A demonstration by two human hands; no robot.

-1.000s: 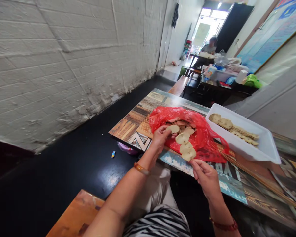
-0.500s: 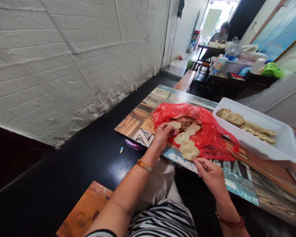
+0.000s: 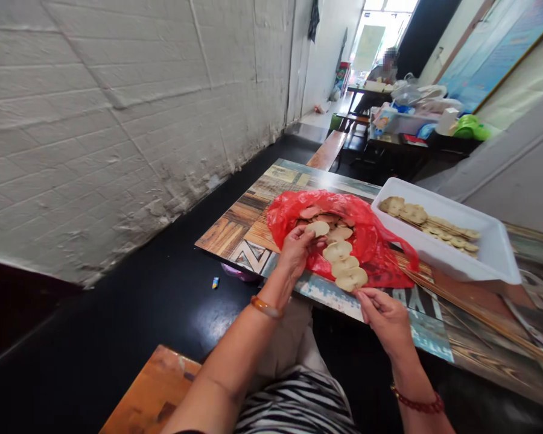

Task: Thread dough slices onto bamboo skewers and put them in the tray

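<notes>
My left hand [image 3: 295, 252] pinches a round, thin, beige slice [image 3: 317, 228] between thumb and fingers, over the mouth of a red plastic bag [image 3: 294, 208]. Several more such slices lie inside the bag. My right hand [image 3: 384, 313] is closed at the near end of a row of overlapping beige slices [image 3: 351, 278], which seem threaded on a thin skewer. Most of that skewer is hidden by the slices. The row slants away from my right fingertips toward the left hand, above the bag's near edge.
Right of the bag stands a white plastic tub [image 3: 498, 256] with rows of skewered slices [image 3: 434, 226]. Long thin bamboo sticks [image 3: 475, 305] lie on the patterned table [image 3: 226, 235]. A wooden bench [image 3: 149, 392] is at lower left. Farther back, a person [image 3: 382, 72] sits near a cluttered table.
The view has turned slightly right, so the table and tub appear farther left. Both hands keep their holds, and the slice in my left hand stays near the far end of the row.
</notes>
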